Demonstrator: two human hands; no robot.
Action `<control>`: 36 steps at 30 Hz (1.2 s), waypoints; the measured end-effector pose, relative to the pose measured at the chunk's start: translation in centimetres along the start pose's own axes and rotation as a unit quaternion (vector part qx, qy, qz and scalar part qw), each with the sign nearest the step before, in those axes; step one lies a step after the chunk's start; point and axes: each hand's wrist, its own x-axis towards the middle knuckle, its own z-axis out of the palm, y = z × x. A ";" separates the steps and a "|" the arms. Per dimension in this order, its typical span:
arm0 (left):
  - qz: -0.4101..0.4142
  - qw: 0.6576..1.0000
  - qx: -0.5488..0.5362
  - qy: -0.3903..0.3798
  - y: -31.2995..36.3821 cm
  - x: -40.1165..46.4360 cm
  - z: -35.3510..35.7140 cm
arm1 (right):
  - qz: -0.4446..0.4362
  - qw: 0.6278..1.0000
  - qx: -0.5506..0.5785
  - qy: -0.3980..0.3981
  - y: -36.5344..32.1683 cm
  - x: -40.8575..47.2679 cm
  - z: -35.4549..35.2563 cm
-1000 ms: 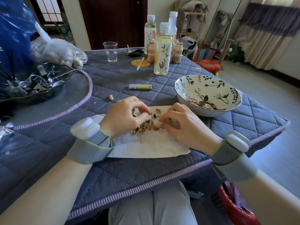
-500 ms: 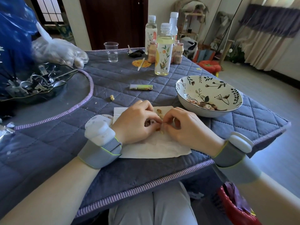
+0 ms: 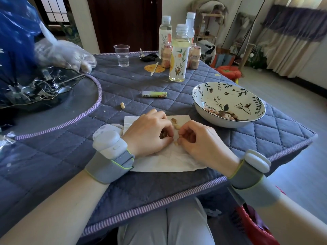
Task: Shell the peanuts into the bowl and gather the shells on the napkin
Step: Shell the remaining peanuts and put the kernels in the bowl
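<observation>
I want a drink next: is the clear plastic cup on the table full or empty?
Nearly empty. The plastic cup stands upright, with only a shallow layer of clear liquid at its bottom.

Two hands: left hand (image 3: 150, 132), right hand (image 3: 201, 142). Two wrist bands, one on each forearm: left (image 3: 109, 163) and right (image 3: 249, 171). One napkin (image 3: 168, 160) on the counter (image 3: 159, 96). One bowl (image 3: 228, 103); the kernels in it are too small to count. Three tall bottles (image 3: 178, 53) stand at the far side, with three small bottles (image 3: 194, 57) among them. One clear cup (image 3: 122, 54). One lone peanut (image 3: 122, 105) lies apart on the cloth. One small wrapped stick (image 3: 154, 94). One gloved hand (image 3: 67, 54) at the left.
</observation>
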 end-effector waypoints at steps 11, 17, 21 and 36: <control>-0.103 0.980 -0.137 0.104 -0.1 0.1 -1.5 | -0.001 1.000 -0.011 0.006 -0.7 0.0 0.0; -0.109 0.979 -0.122 0.123 -0.6 0.2 -1.2 | -0.083 0.985 -0.148 -0.041 -1.8 0.0 0.6; -0.108 0.980 -0.111 0.124 -0.7 0.2 -1.1 | -0.113 0.975 -0.187 -0.031 -2.1 -0.4 0.9; -0.092 0.971 -0.185 0.120 1.9 2.9 -2.8 | -0.031 0.996 -0.064 0.049 -0.9 1.9 -6.4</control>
